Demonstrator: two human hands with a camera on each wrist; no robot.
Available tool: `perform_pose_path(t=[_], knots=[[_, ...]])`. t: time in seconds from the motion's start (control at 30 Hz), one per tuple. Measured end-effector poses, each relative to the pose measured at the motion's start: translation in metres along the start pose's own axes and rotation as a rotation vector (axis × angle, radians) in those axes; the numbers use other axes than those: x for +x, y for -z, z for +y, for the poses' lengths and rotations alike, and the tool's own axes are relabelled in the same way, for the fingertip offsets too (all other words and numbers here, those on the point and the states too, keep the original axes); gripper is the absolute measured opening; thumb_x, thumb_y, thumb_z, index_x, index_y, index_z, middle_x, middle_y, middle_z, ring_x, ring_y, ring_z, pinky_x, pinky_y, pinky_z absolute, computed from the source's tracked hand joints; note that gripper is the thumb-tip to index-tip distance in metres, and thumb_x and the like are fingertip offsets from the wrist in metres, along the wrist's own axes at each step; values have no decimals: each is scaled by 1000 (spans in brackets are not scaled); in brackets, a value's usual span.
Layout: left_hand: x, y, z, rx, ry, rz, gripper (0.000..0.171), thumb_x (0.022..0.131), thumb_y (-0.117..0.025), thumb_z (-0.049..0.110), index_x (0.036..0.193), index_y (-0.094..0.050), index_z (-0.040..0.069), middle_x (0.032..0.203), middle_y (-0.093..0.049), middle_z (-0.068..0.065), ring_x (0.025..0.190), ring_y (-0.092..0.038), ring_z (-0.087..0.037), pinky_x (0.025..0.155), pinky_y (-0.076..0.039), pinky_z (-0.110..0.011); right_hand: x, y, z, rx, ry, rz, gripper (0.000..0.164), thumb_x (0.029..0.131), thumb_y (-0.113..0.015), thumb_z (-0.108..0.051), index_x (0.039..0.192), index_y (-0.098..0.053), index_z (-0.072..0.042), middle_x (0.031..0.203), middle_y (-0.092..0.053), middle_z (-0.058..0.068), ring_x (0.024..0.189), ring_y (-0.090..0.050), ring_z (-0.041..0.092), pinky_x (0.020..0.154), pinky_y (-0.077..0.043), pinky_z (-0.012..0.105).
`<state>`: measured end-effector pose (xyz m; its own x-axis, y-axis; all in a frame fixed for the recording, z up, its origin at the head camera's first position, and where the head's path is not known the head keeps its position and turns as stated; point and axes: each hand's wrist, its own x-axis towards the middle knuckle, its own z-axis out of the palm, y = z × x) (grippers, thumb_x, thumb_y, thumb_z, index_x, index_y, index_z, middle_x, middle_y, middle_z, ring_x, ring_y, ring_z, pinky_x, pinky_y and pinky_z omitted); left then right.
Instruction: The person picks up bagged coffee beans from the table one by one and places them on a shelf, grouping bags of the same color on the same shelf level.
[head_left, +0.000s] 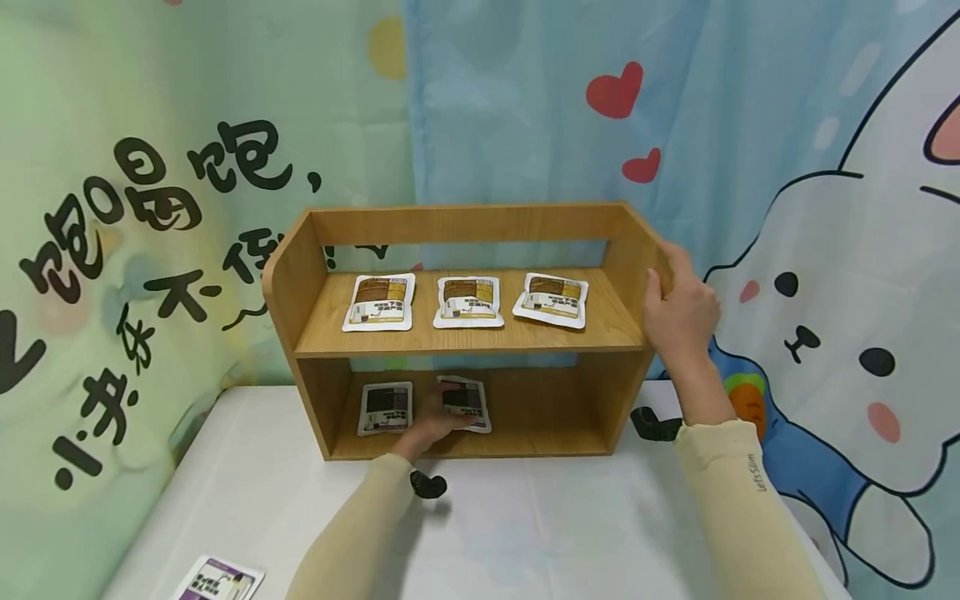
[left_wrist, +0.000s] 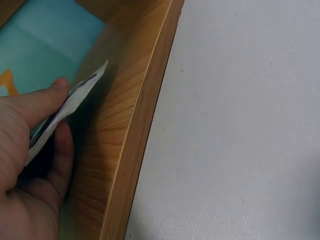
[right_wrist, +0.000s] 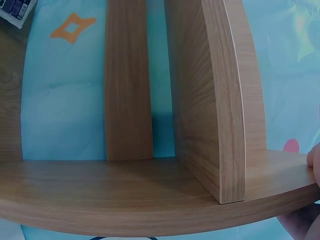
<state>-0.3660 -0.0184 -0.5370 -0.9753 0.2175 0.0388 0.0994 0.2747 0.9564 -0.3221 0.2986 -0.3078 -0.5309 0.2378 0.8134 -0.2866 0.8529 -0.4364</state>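
A two-tier wooden shelf (head_left: 472, 340) stands on the white table. My left hand (head_left: 431, 423) reaches into its lower tier and pinches a white-edged pouch with a dark label (head_left: 467, 402). In the left wrist view the pouch (left_wrist: 75, 102) is tilted between the thumb and fingers, close over the shelf board. A similar dark-labelled pouch (head_left: 386, 408) leans to the left on the same tier. My right hand (head_left: 684, 310) grips the upper edge of the right side panel (head_left: 636, 258); only its fingers (right_wrist: 316, 160) show at the right wrist view's edge.
On the upper tier are three brown-and-white pouches, on the left (head_left: 379, 302), in the middle (head_left: 468, 302) and on the right (head_left: 552, 300). A purple-and-white pouch (head_left: 219, 580) lies at the front left of the table (head_left: 525, 533). Printed curtains (head_left: 510, 100) hang behind.
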Motion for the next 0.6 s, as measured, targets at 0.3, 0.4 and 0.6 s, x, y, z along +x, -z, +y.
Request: perform_pose_path(t=[0.3, 0.4, 0.6], knots=[[2, 1, 1, 128, 24, -17, 70, 77, -83, 11, 135, -46, -2, 143, -36, -23, 129, -38, -37, 104, -35, -48, 0, 0, 0, -1, -1, -2, 36, 97, -59, -17, 132, -58, -10, 104, -67, 26, 78, -62, 46, 66, -47, 57], [4, 3, 3, 188, 28, -27, 70, 77, -84, 14, 135, -47, -3, 143, -36, -24, 130, -37, -38, 104, -35, -48, -1, -1, -1, -2, -7, -8, 36, 97, -58, -17, 133, -57, -12, 104, -67, 26, 77, -61, 47, 66, -46, 57], [2, 7, 13, 278, 55, -59, 72, 78, -83, 19, 137, -48, -3, 143, -37, -25, 130, -38, -39, 103, -36, -48, -1, -2, 0, 3, -1, 4, 36, 97, -59, -17, 133, -58, -11, 104, -68, 25, 77, -62, 46, 65, -48, 57]])
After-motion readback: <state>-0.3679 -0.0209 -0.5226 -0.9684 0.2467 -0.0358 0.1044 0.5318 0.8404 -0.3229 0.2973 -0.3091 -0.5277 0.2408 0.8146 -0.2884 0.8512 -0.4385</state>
